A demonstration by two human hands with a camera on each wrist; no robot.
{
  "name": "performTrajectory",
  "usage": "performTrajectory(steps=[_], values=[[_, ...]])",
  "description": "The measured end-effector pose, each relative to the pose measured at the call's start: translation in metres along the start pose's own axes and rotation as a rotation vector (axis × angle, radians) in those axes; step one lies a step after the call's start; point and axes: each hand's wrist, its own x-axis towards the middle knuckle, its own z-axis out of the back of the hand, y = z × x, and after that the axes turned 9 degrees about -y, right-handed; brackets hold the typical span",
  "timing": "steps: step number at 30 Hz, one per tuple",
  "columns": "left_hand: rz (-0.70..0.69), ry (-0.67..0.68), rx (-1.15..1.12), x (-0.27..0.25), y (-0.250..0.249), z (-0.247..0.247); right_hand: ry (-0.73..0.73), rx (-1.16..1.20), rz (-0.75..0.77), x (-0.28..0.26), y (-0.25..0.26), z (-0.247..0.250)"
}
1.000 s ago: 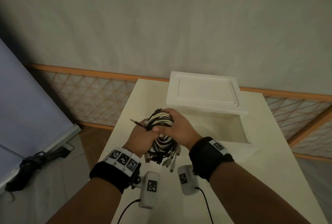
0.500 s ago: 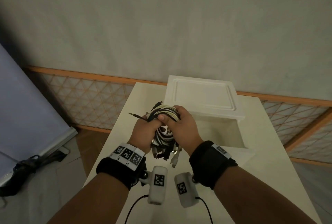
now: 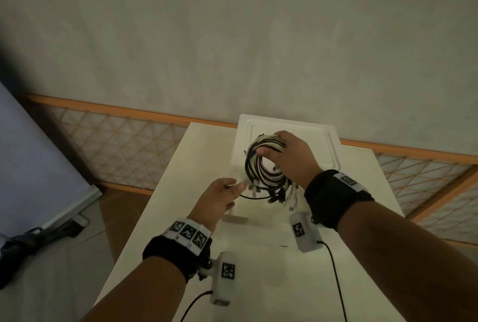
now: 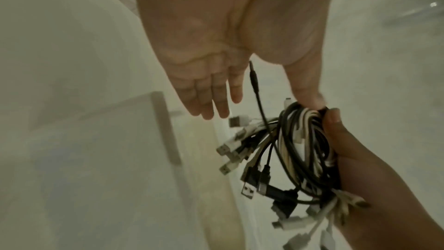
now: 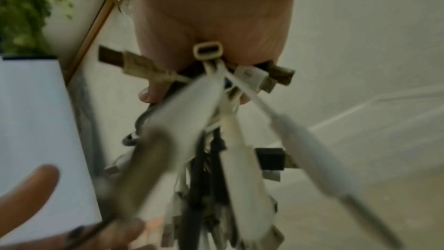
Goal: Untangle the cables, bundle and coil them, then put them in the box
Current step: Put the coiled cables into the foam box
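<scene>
The right hand (image 3: 289, 160) grips the coil of black and white cables (image 3: 263, 164), its fingers (image 3: 280, 138) curled over the top of the loops and the thumb hooked through the ring; the coil hangs in the air above the white box (image 3: 333, 146), which stands at the far edge of the tabletop (image 3: 258, 283) with its lid raised behind it; the plug ends (image 3: 282, 193) dangle in a cluster beneath the coil, on the side nearer the person; in the right wrist view those plugs fan out close to the lens, blurred, below the palm. The left hand (image 3: 219, 199) sits just beside the coil on its left, fingers (image 4: 211, 100) straight and loosely together, thumb spread; in the left wrist view the thumb tip touches the top of the coil, and one thin black cable end (image 4: 253, 79) rises free between thumb and fingers, gripped by neither; whether the fingers touch any plug I cannot tell. Both wrists wear black bands with marker tags and white camera pods; a lattice fence with an orange rail (image 3: 124, 146) runs behind the tabletop along the wall.
</scene>
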Motion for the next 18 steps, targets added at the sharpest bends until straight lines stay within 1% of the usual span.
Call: performTrajectory(steps=[2,3,4,5,6,7,8,9,10,11,12,14,16,18], values=[[0.016,-0.097,0.104,0.003,0.012,0.001,0.066,-0.120,0.013,0.007,-0.011,-0.001],[0.015,-0.109,0.107,0.004,0.017,0.001,0.109,-0.199,0.032,0.010,-0.016,-0.004],[-0.007,-0.090,0.115,0.006,0.024,0.001,0.156,-0.273,0.054,0.011,-0.021,-0.007],[-0.043,-0.061,0.175,0.006,0.028,0.002,0.208,-0.333,0.076,0.012,-0.026,-0.010],[-0.090,-0.032,0.293,0.007,0.032,0.002,0.263,-0.379,0.099,0.011,-0.031,-0.014],[-0.145,-0.008,0.429,0.006,0.035,0.003,0.318,-0.418,0.126,0.011,-0.035,-0.018],[-0.240,-0.006,0.548,0.003,0.037,0.004,0.376,-0.454,0.160,0.010,-0.039,-0.023],[-0.368,-0.012,0.656,0.001,0.041,0.006,0.438,-0.483,0.196,0.010,-0.041,-0.027],[-0.492,-0.003,0.725,-0.001,0.046,0.008,0.506,-0.503,0.228,0.009,-0.043,-0.031],[-0.571,0.023,0.767,-0.002,0.052,0.009,0.574,-0.519,0.253,0.009,-0.045,-0.035],[-0.566,0.053,0.766,-0.003,0.058,0.011,0.641,-0.537,0.273,0.009,-0.046,-0.039],[-0.532,0.050,0.720,-0.002,0.067,0.013,0.770,-0.570,0.324,0.010,-0.049,-0.051],[-0.555,0.053,0.717,0.001,0.070,0.015,0.885,-0.604,0.385,0.015,-0.054,-0.064],[-0.564,0.068,0.705,0.004,0.071,0.016,0.991,-0.631,0.401,0.023,-0.056,-0.077]])
